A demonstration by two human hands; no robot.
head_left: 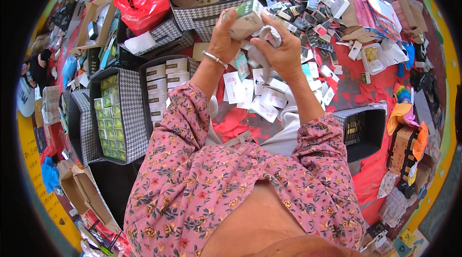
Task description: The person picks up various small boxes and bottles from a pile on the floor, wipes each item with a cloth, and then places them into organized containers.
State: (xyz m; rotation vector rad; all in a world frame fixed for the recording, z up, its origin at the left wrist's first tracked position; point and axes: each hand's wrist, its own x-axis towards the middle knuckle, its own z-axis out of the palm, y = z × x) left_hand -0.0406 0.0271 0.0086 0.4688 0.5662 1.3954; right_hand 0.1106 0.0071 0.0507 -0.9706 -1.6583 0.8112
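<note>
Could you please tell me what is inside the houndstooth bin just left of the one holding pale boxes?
The houndstooth bin holds small green boxes packed in rows. Anything beneath the visible ones is covered, and the boxes hide their own contents.

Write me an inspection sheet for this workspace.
Surface: red sheet, dark patches showing.
Job's things: green-white box, held up over scattered white packets.
Clutter: small boxes heaped ahead; red bag at upper left; checked bins, one filled with green boxes.
Hands: left hand grips the green-white box; right hand holds a pale item, kind unclear.
Cables: nothing seen.
Surroundings: yellow band at the rim; person in dark clothing at far left.
</note>
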